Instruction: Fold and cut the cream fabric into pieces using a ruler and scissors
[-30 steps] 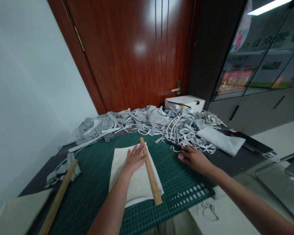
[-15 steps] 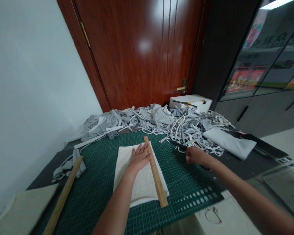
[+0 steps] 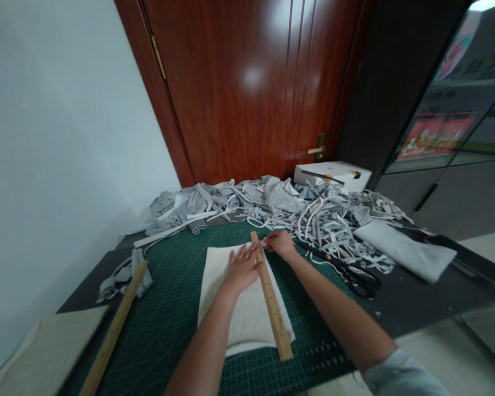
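Note:
My left hand [image 3: 243,268] lies spread on a folded piece of off-white cloth [image 3: 247,319], its fingertips against a wooden ruler [image 3: 274,308] that runs along the cloth's right side. At the ruler's far end, my right hand [image 3: 279,243] has its fingers pinched together beside the cloth's far right corner. A small pinkish bit shows at those fingertips, too small to name. The cloth rests on a green cutting mat [image 3: 169,319]. Black scissors [image 3: 350,269] lie to the right of my right forearm, blades towards the mat.
Grey fabric scraps [image 3: 268,201] and cut strips are heaped along the back. A white box [image 3: 334,173] stands behind them. On the left lie a second wooden ruler [image 3: 115,330] and another off-white cloth [image 3: 66,346]. A folded grey cloth [image 3: 404,250] lies at right.
My right hand has moved left from beside the scissors to the far end of the ruler. The left hand stays on the cloth and ruler. The whole view has shifted slightly.

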Available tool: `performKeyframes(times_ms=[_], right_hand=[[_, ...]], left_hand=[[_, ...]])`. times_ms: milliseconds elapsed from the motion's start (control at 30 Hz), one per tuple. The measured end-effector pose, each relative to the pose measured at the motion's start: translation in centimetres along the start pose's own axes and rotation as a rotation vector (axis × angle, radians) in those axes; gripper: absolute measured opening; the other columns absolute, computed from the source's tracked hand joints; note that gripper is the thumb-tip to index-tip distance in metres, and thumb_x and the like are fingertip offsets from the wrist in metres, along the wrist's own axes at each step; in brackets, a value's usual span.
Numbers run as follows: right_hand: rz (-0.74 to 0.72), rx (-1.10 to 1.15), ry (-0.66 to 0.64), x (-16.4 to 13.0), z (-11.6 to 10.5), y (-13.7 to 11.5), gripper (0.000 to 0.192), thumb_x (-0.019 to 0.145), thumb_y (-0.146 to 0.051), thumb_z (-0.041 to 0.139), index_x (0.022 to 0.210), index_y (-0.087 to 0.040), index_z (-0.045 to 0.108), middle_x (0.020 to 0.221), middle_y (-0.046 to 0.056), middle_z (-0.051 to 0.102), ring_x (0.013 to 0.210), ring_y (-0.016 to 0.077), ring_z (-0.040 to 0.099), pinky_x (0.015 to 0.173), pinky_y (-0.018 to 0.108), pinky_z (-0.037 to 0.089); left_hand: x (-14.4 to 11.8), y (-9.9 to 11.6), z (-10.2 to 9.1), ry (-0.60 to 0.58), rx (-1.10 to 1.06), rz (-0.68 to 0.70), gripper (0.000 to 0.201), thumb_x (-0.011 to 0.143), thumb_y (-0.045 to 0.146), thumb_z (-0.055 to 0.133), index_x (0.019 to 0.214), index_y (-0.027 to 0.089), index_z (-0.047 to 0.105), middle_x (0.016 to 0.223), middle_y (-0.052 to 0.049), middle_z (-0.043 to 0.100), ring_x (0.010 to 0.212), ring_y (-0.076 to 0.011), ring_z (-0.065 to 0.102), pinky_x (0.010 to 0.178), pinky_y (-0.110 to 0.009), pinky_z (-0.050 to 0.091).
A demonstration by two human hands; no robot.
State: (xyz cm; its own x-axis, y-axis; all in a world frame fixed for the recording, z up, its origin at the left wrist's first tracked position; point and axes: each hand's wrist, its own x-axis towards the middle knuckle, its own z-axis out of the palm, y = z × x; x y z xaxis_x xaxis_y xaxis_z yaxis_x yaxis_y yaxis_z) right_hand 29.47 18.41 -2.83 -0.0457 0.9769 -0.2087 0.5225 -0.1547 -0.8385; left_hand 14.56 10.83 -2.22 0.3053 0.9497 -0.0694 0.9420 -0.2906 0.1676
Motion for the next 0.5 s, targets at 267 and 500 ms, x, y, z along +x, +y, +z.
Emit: performKeyframes(times_ms=[267, 500], right_hand=[[-0.041, -0.033, 0.121, 1.0, 0.98, 0.3, 0.032, 0.091, -0.034, 0.056, 0.118, -0.017, 0.056, 0.117, 0.008, 0.059, 0.097, 0.0202, 0.061, 0.082, 0.041, 0.053], [-0.065, -0.082, 0.078, 1.4, 0.75, 0.0, 0.031, 0.091, -0.034, 0.056, 0.117, -0.018, 0.056, 0.118, 0.008, 0.059, 0.098, 0.0204, 0.06, 0.083, 0.041, 0.052]], left_hand=[[0.08, -0.14, 0.24, 0.009, 0.004, 0.01, 0.058, 0.094, 0.043, 0.026, 0.149, 0.026, 0.02, 0.156, 0.002, 0.019, 0.144, -0.0232, 0.009, 0.113, -0.055, 0.007], [0.1, -0.24, 0.39, 0.014, 0.003, 0.017, 0.057, 0.094, 0.044, 0.026, 0.148, 0.027, 0.022, 0.156, 0.003, 0.018, 0.144, -0.0241, 0.009, 0.113, -0.056, 0.006]])
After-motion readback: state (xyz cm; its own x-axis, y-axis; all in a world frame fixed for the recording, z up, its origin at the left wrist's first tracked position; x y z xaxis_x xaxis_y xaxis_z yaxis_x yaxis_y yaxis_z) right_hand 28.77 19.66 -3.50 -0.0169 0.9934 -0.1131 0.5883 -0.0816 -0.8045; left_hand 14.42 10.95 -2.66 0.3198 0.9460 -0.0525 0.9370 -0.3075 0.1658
